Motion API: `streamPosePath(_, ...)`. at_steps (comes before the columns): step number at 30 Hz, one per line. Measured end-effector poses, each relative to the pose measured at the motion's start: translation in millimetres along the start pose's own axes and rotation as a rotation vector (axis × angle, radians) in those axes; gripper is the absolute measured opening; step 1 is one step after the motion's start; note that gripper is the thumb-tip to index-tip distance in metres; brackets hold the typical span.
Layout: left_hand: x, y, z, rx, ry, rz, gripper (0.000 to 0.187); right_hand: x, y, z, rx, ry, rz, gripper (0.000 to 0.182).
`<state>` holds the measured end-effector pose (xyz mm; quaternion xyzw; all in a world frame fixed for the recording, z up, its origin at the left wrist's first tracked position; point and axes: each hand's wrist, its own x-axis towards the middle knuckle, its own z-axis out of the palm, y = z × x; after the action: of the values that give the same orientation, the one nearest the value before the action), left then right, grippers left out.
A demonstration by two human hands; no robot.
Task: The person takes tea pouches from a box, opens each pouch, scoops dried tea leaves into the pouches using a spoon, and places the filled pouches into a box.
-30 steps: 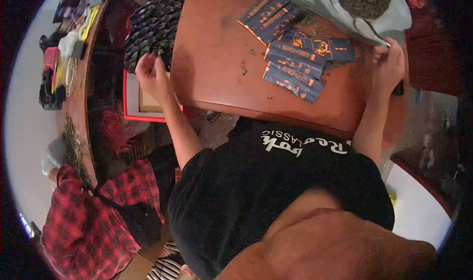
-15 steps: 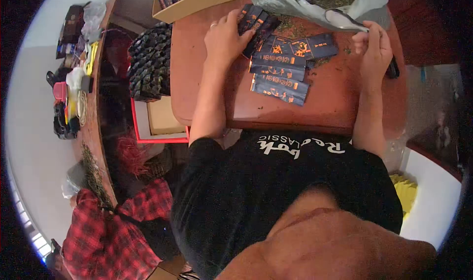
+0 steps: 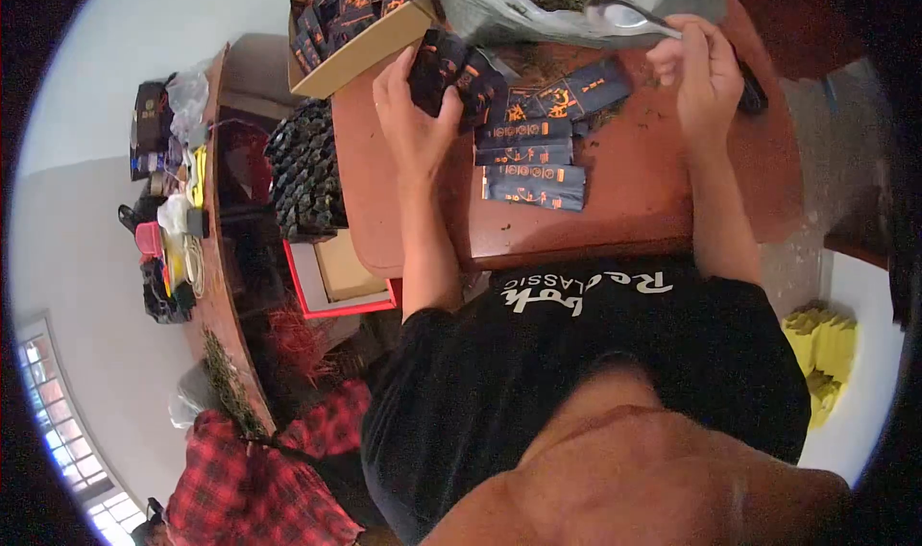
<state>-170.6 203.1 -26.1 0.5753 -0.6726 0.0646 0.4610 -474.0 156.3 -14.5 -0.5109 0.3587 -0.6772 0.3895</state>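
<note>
A reddish-brown wooden table is seen. Dark orange-printed sachets are laid in a row just beside the left hand; a cardboard box of sachets sits beyond it.

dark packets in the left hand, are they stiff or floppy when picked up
The dark packets look flat and thin, so probably light and a bit bendy. The left hand grips several fanned together, so they may slide apart. Those lying on the table sit flat, so they are unlikely to roll.

I count three flat dark-blue foil packets with orange print lying just below my left fingertips, one open brown cardboard box above them, one metal spoon.
</note>
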Motion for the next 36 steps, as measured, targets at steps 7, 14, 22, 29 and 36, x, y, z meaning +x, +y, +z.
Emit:
streamPosePath(7,-3,31,34,-0.109,-0.040,0.081,0.064,-13,-9,5,-0.100,-0.163,-0.060,0.025)
streamPosePath(14,-4,35,42,-0.122,-0.040,0.141,0.065,-19,-15,11,-0.135,-0.254,-0.099,0.023)
streamPosePath(22,-9,40,48,-0.144,-0.080,0.160,0.065,-24,-11,18,-0.272,-0.342,-0.249,0.021)
streamPosePath(29,-10,41,51,-0.337,-0.148,0.093,0.069,-27,-7,25,-0.031,-0.391,0.097,0.028)
streamPosePath(36,-9,47,49,-0.254,-0.120,0.128,0.066,-23,5,25,0.125,-0.393,0.205,0.032)
